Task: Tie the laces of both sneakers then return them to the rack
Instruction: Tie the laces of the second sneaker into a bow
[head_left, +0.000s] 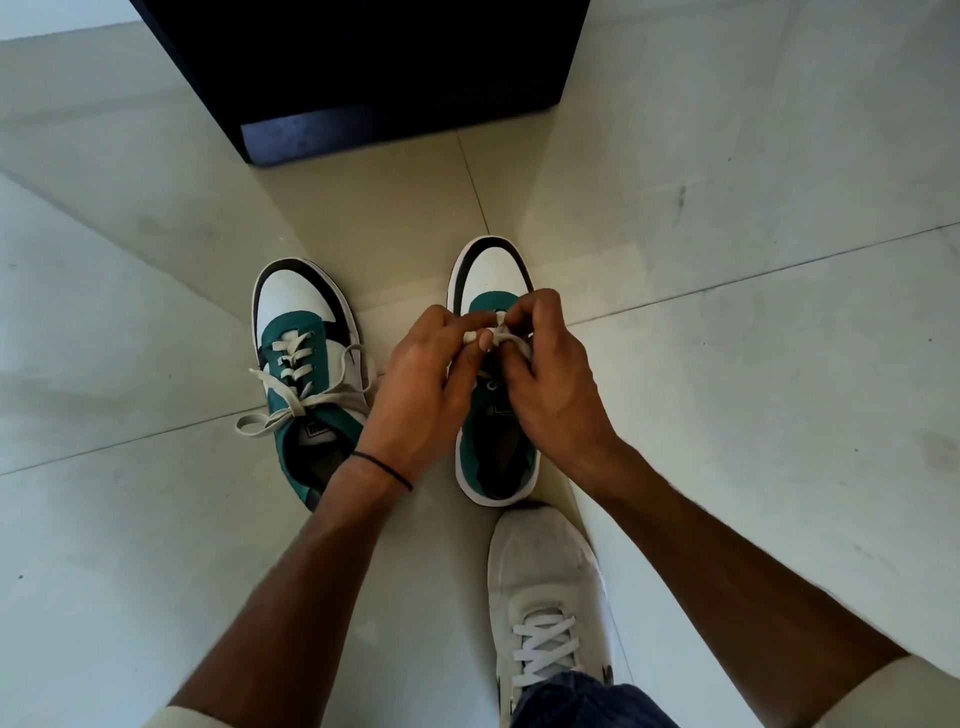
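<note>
Two green, white and black sneakers stand side by side on the tiled floor, toes pointing away from me. The left sneaker (304, 358) has its white laces tied in a bow with loops spread to both sides. Over the right sneaker (493, 415) both hands work close together. My left hand (421, 384) pinches a piece of white lace (498, 332) between thumb and fingers. My right hand (550, 374) pinches the same lace from the other side. The hands hide most of that sneaker's lacing.
A dark rack or cabinet (363, 78) stands on the floor just beyond the sneakers. My own foot in a white laced shoe (545, 592) rests right behind the right sneaker. Pale floor tiles (753, 364) spread out on both sides.
</note>
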